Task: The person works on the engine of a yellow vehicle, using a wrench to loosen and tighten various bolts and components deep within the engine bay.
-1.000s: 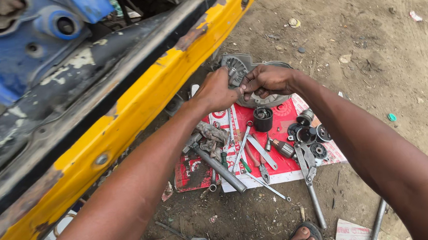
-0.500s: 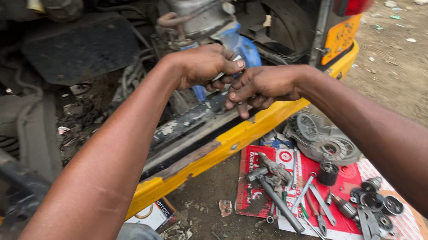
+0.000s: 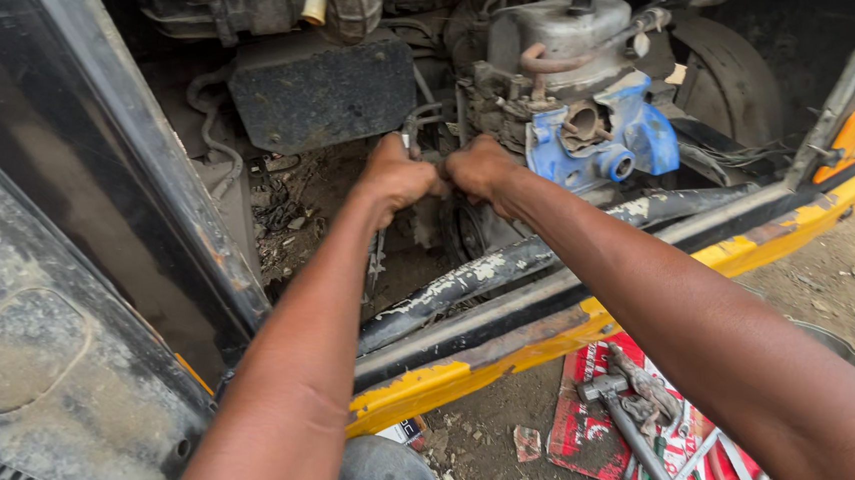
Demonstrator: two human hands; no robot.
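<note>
Both fists closed: left hand (image 3: 395,177) gripping a metal part (image 3: 408,131), right hand (image 3: 481,166) alongside, contents unseen; blue engine housing (image 3: 631,141) just right of grip.

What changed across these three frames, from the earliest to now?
Both hands moved from above the tools on the ground, up over the yellow sill and into the engine bay. The left hand and right hand now grip something small beside the engine. They stayed close together throughout; the tools stayed on the ground.

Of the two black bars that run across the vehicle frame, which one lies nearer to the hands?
The upper round bar with flaking whitish paint; the flat bar lies lower, directly against the yellow edge.
</note>
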